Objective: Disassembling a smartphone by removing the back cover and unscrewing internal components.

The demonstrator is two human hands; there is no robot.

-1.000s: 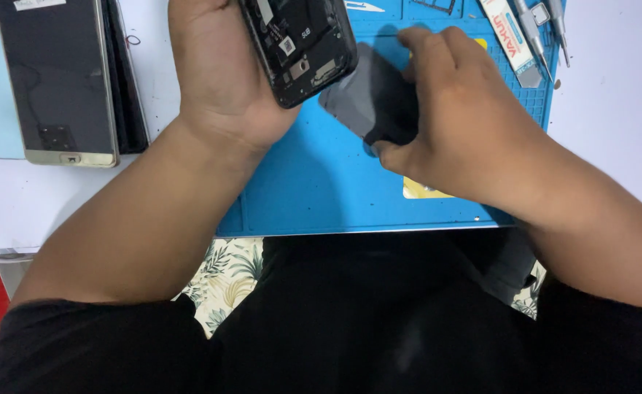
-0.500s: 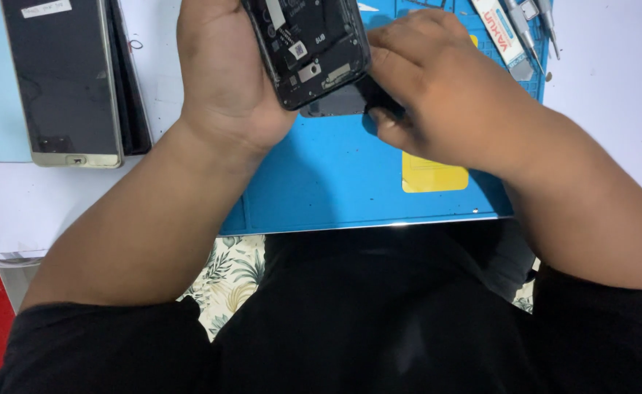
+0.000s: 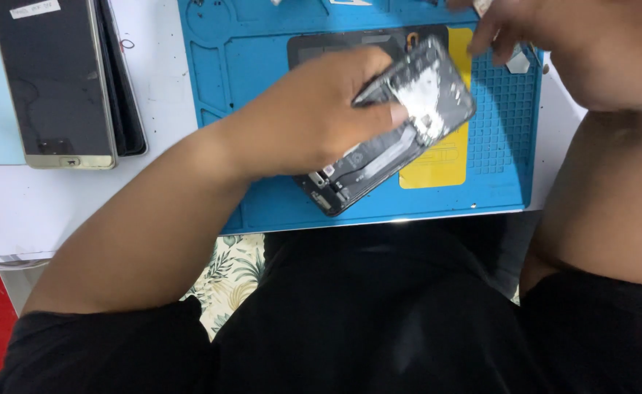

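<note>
The person's left hand (image 3: 313,117) is closed around an opened phone (image 3: 394,138) and holds it tilted above a blue work mat (image 3: 262,44). The fingers wrap over the upper edge of the phone, and the thumb (image 3: 379,113) presses on its exposed inside, where small parts and a pale patch are visible. The lower end of the phone points toward the near edge of the mat, and the upper end points toward the right, above a yellow patch (image 3: 437,164) that lies on the mat. Under the phone, a dark flat panel (image 3: 335,45) lies on the mat; it is partly hidden by the hand.

The right hand (image 3: 576,44) is at the upper right corner of the view, above the gridded part of the mat. Its fingers are curled, but it is not possible to tell if they hold something, because the view is blurred there and the picture edge cuts the hand.

On the white table (image 3: 160,95), well apart to the left of the mat, a phone with a gold frame (image 3: 55,80) lies flat with its dark screen up, and just beside it is a black flat device (image 3: 124,87)
</note>
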